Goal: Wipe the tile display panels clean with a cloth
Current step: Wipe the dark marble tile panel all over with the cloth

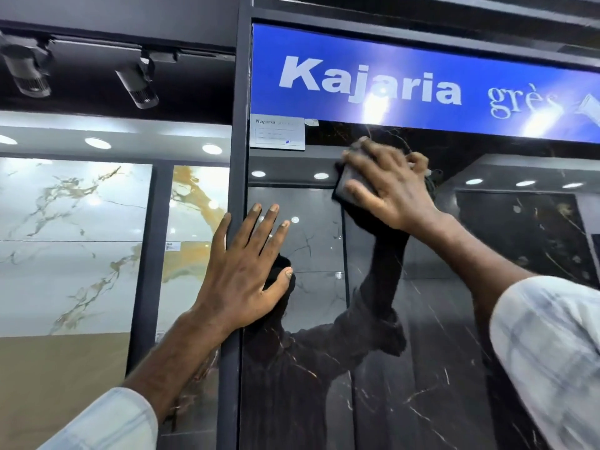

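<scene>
Up at one o'clock the right hand (393, 186), grip apart, presses a dark cloth (349, 183) onto the black tile panel (422, 319); the left hand (240, 271), likewise flat, braces for reach.

Hands: 2, namely left hand (242, 274) and right hand (389, 186).
Checked sleeves (552, 345): 2, one per arm.
Cloth (349, 186): 1, dark.
Dark marble tile panel (422, 319): 1.
Light veined tile panels (74, 222): 2.
Track spotlights (138, 84): 2.
Blue brand sign (422, 82): 1.
Paper label (277, 131): 1.
Frame post (235, 157): 1.
</scene>
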### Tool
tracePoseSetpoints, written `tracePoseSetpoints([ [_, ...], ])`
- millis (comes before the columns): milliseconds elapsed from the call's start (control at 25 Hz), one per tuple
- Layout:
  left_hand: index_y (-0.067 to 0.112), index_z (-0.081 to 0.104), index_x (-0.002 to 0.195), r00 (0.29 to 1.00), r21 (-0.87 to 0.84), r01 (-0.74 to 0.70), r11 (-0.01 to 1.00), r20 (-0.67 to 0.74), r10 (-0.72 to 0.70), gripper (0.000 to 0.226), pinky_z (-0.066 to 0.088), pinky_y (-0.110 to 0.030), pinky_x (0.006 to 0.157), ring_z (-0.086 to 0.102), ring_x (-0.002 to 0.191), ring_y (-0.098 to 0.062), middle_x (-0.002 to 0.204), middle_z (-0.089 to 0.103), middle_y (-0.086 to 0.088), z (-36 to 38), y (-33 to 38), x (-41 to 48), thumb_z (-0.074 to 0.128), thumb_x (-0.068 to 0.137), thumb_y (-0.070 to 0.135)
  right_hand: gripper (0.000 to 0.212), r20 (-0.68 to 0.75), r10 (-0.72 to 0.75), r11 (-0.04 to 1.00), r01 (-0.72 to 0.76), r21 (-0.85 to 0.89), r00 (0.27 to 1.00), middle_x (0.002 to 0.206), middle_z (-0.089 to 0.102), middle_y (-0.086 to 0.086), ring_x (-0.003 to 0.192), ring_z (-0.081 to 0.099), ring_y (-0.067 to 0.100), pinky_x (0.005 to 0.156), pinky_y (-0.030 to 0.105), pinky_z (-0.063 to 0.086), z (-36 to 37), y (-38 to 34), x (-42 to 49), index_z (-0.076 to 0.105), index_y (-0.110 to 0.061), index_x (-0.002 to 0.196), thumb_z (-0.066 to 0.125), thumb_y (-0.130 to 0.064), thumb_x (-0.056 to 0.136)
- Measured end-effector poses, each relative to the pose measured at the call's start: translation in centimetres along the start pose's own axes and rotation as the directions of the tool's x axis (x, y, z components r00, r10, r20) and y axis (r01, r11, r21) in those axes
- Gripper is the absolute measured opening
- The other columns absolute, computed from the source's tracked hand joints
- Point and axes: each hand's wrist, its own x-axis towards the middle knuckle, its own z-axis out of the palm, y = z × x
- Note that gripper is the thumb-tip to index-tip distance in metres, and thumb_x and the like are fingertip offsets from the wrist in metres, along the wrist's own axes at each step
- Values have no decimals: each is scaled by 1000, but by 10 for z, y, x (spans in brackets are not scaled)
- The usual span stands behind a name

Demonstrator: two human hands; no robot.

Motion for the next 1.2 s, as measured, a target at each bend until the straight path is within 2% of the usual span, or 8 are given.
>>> tracePoseSetpoints([
  [120,10,36,161,1000,-1,2,1000,15,-2,80,17,-64,125,17,160,-34,172,21,-15,3,12,-16,38,96,57,72,-9,506,862,-506,35,862,166,30,6,147,33,30,108,59,24,8,-26,-14,35,-35,158,18,-68,96],
  [360,6,38,160,1000,-25,-14,1000,16,14,82,18,-61,126,20,159,-36,171,21,-19,1,29,-57,43,94,55,59,102,-347,934,353,-49,932,167,34,4,149,39,26,109,56,25,0,-67,-97,43,-38,156,33,-63,105],
  [560,8,30,162,1000,-28,-6,1000,18,6,82,18,-64,125,18,159,-36,172,17,-19,5,43,-86,46,95,53,63,-58,427,904,-424,49,902,164,34,9,145,37,32,103,58,28,13,-72,-85,39,-33,157,29,-63,102],
  [760,6,23,163,993,40,-41,998,115,36,84,7,-65,127,10,161,-38,172,11,-23,-1,49,-100,40,97,54,59,112,-450,889,457,-37,886,168,32,8,150,38,30,110,56,28,-2,-65,-126,39,-39,158,35,-65,106],
  [960,2,24,163,989,58,-18,998,149,10,83,10,-67,126,9,160,-40,172,9,-24,-6,56,-105,39,97,50,64,-7,405,913,-405,52,914,164,31,15,145,36,38,104,57,27,8,-70,-126,40,-28,157,38,-60,102],
  [1040,0,26,162,990,45,6,999,140,-12,83,13,-68,124,10,159,-43,172,9,-26,-7,66,-108,41,97,48,65,48,-78,995,75,63,996,168,27,14,149,35,38,106,57,26,9,-98,-164,40,-30,158,40,-62,102],
  [1120,0,26,162,989,27,15,1000,146,-19,84,15,-68,124,10,159,-44,171,9,-27,-8,72,-114,42,96,50,63,111,-502,865,493,99,858,170,27,10,153,34,31,110,58,27,0,-88,-186,43,-36,157,42,-66,102],
  [1200,1,28,161,988,20,-8,1000,155,5,86,14,-65,126,11,159,-44,171,11,-27,-9,70,-120,43,94,52,60,88,-405,914,401,57,910,168,33,6,151,37,28,109,56,27,0,-59,-181,47,-38,154,45,-66,101],
])
